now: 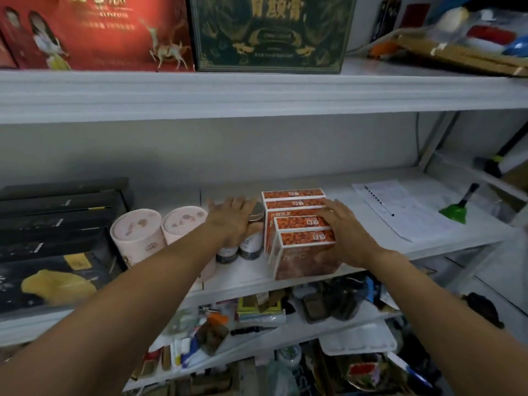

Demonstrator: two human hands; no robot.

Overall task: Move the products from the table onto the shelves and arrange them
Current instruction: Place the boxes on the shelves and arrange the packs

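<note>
On the middle shelf (243, 274) stand the orange boxes (300, 224), a tight white-edged cluster with berries printed on their tops; the front box (307, 261) sits at the shelf's front lip; the right hand (350, 230) lies on the cluster's right side, fingers straight and spread over the tops of the nearer boxes, gripping nothing; the left hand (233, 221) rests flat, fingers stretched out, over two small jars (253, 244) with metal lids just left of the boxes; left of the jars stand two pink round tins (137, 232), then a stack of black boxes (57, 224); to the right lie a printed sheet (400, 210) and a green-headed brush (455, 214); on the shelf above stand a red gift box (100, 30) and a dark green gift box (271, 35)
</note>
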